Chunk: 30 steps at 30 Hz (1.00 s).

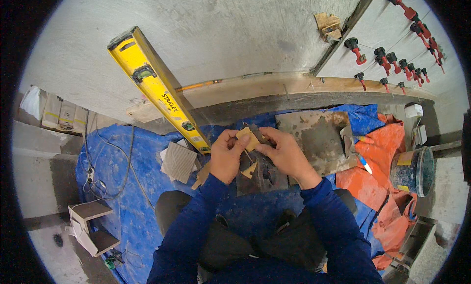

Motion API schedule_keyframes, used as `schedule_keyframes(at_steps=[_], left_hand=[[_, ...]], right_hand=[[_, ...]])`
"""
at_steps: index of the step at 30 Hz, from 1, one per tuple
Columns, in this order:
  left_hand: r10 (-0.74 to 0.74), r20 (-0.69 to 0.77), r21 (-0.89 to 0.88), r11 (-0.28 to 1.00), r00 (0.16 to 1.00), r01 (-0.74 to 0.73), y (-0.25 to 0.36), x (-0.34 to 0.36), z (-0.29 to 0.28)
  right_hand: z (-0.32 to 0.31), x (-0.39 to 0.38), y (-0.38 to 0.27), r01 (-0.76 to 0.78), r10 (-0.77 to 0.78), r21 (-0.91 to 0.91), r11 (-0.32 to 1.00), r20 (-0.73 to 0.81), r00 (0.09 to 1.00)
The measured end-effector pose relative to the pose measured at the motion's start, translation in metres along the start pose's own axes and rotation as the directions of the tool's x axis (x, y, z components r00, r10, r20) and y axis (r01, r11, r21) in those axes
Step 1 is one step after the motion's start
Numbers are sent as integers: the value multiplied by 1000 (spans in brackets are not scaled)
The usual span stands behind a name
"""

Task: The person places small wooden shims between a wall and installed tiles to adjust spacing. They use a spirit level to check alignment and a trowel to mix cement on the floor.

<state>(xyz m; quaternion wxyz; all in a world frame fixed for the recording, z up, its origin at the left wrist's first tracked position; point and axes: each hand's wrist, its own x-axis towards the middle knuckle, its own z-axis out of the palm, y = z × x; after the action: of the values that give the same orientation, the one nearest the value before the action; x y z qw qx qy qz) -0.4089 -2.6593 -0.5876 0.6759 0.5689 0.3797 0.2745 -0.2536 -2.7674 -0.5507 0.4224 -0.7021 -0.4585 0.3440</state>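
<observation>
A small piece of tan cardboard (248, 138) is held up between my two hands. My left hand (227, 155) pinches its left side with thumb and fingers. From the other side, my right hand (288, 154) grips its lower right edge, thumb against it. Just below the hands is a second cardboard scrap (249, 171); whether it hangs or lies there I cannot tell. Under them lies a dark, dirty slab (260, 183) on the blue tarp (132, 156). More cardboard (202, 175) shows beside my left wrist, partly hidden.
A yellow spirit level (162, 95) leans on the wall to the left, near stacked tile pieces (179, 162). Right of my hands lie a mortar-smeared board (314, 136), a trowel (349, 141) and a marker (365, 164). A bucket (413, 171) stands by an orange tarp (365, 188). Red-and-black levelling clips (387, 60) stud the wall tiles.
</observation>
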Motion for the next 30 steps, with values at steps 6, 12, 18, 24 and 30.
schedule_keyframes(at_steps=[6, 12, 18, 24, 30], left_hand=[[-84, 277, -21, 995, 957, 93, 19, -1, -14], [16, 143, -66, 998, 990, -6, 14, -6, -4], [20, 86, -33, 999, 996, -17, 8, -7, -1], [-72, 233, -17, 997, 970, 78, 12, 5, -17], [-65, 216, -4, 998, 974, 68, 5, 6, -20]], right_hand=[[-19, 0, -3, -15, 14, 19, 1000, 82, 997], [-16, 3, -8, 88, -104, 142, 986, 107, 989], [-10, 2, -10, 48, -54, 77, 996, 83, 995], [-19, 4, -5, 19, -32, 91, 996, 146, 989], [-7, 0, -9, -286, 225, 284, 915, 229, 947]])
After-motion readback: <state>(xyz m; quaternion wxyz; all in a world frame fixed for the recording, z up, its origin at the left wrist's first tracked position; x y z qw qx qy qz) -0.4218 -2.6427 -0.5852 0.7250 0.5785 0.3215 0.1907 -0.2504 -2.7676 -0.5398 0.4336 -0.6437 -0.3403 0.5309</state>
